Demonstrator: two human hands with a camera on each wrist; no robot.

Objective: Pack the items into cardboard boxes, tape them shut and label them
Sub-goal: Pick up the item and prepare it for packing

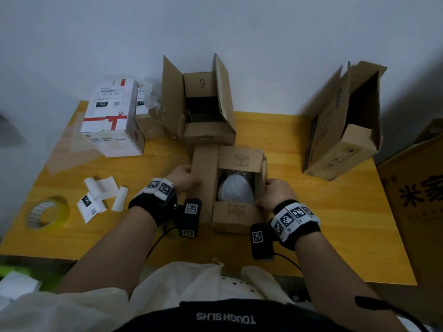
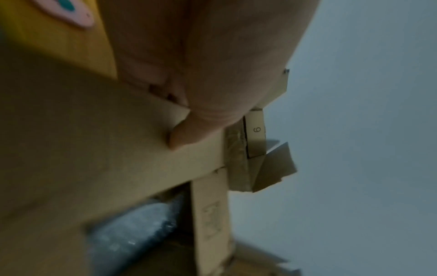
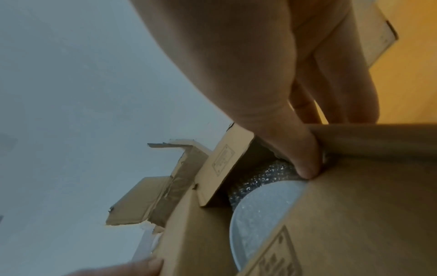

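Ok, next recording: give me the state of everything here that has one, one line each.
Front box: short flaps folded in, long flaps still up, untaped.
White bowl: inside the front box, on bubble wrap.
Left hand: grips the left long flap.
Right hand: grips the right long flap.
Box marked 9: open, flaps up.
Right-side box: open, lying on its side.
White box: closed, labelled.
Tape roll: flat on the table, untouched.

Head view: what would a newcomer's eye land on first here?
The cardboard box at the table's near centre, both hands on its side flaps: left hand, right hand. Inside shows a pale round item in bubble wrap. Behind it stands an open box marked 9.
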